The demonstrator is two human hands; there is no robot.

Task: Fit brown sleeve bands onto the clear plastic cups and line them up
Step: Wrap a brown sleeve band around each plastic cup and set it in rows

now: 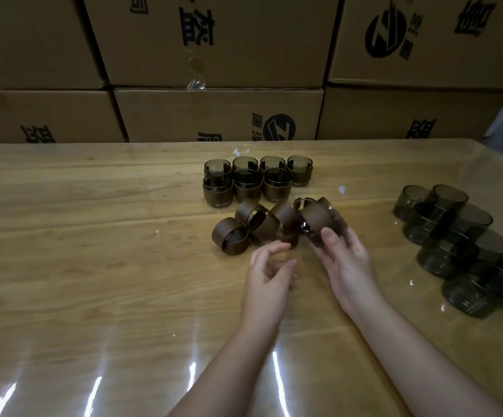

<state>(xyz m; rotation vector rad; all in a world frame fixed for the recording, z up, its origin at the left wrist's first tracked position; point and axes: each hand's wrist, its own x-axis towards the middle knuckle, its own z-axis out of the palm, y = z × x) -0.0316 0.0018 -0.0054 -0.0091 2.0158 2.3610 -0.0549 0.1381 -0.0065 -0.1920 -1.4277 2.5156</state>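
Brown-sleeved cup (319,219) lies tilted in the right hand's (346,260) curled fingers, just right of the loose sleeve bands (253,224). Left hand (269,266) hangs loosely curled, empty.

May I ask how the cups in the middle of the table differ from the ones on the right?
The middle cups wear brown sleeve bands; the right cups are bare. The middle cups stand in two tidy rows, four behind three; the right cups sit in a looser cluster. Both are smoky, see-through cups on the table.

Wooden table (93,236), glossy top. Loose brown bands (253,224) lie just beyond left hand (269,267), sleeved cups (244,182) farther. Bare cups (460,236) lie right of right hand (348,260).
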